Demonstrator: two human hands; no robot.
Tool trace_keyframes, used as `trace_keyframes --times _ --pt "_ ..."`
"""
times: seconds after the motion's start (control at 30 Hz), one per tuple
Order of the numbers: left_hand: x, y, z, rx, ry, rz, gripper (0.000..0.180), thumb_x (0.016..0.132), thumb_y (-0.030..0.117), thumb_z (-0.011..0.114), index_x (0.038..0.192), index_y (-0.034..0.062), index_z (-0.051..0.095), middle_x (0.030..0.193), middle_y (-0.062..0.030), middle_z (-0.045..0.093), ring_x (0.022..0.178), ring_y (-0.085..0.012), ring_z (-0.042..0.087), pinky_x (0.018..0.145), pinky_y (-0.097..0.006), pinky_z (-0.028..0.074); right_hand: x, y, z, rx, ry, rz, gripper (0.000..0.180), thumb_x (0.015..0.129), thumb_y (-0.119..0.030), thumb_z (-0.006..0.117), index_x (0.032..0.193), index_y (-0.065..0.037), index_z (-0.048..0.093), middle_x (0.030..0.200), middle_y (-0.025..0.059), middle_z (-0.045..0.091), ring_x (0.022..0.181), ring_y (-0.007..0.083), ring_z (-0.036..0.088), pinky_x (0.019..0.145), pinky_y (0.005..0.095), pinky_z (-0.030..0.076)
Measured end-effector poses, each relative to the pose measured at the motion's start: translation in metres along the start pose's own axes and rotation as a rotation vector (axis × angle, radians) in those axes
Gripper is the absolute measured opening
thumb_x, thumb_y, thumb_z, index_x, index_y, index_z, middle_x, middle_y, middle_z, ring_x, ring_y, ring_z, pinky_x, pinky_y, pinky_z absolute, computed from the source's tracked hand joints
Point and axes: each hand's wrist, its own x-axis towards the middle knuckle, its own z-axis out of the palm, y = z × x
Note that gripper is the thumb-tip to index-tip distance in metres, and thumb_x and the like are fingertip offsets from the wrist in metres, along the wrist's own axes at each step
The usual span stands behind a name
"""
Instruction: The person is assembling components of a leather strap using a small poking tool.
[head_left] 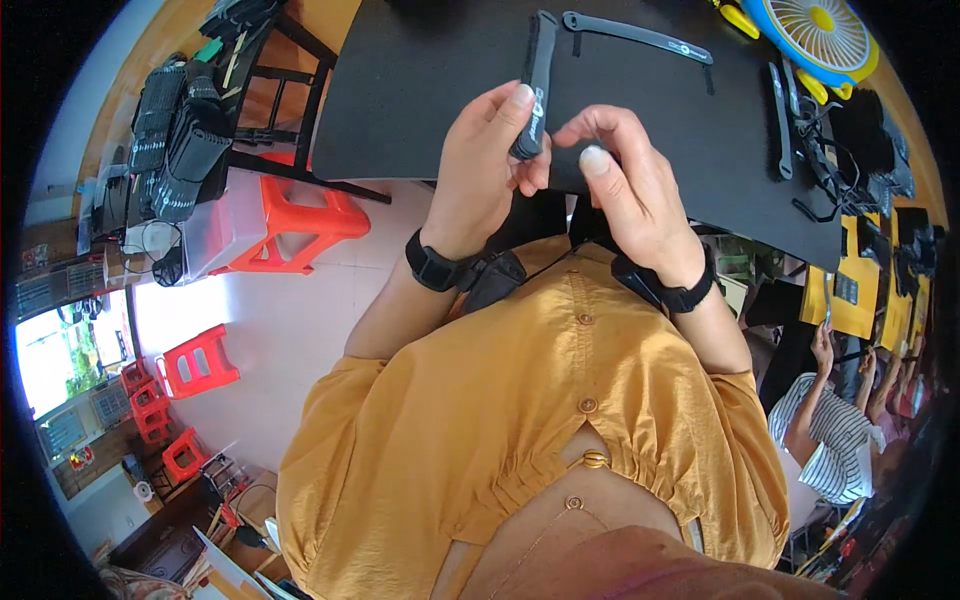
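Note:
My left hand grips a stack of dark grey straps with white print, thumb on top and fingers underneath. The stack stands out over the black table, its far end pointing away from me. Close to its right, my right hand hovers near the table's front edge with loosely curled fingers and the thumb apart from them. Nothing shows in that hand, though part of its inner side is hidden. A similar single strap lies flat farther back.
The black table carries more straps and dark cords at right, below a blue and yellow fan. Bundled dark goods and a red stool stand left. Co-workers sit at right beside yellow sheets.

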Motion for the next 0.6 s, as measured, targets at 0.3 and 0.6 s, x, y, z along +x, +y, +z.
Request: trace_keyframes --times 0.3,0.6 --pt "0.002 0.0 0.003 -0.099 0.03 0.045 0.03 0.101 0.034 0.052 0.097 0.0042 0.055 0.073 -0.0063 0.06 0.057 -0.0119 0.055 0.049 -0.023 0.042 -0.004 0.0 0.007 -0.236 -0.107 -0.092 0.015 0.097 -0.016 0.053 0.095 -0.003 0.059 0.085 0.0177 0.061 0.08 0.0382 0.062 0.067 0.0424 0.05" --pt "0.004 -0.008 0.001 -0.131 -0.009 0.07 0.032 0.101 0.035 0.052 0.104 0.0032 0.052 0.074 -0.0067 0.06 0.055 -0.0101 0.055 0.049 -0.021 0.044 -0.006 -0.002 0.006 -0.316 -0.109 -0.102 0.013 0.095 -0.014 0.053 0.095 -0.005 0.061 0.086 0.0162 0.062 0.078 0.0378 0.063 0.066 0.0436 0.052"
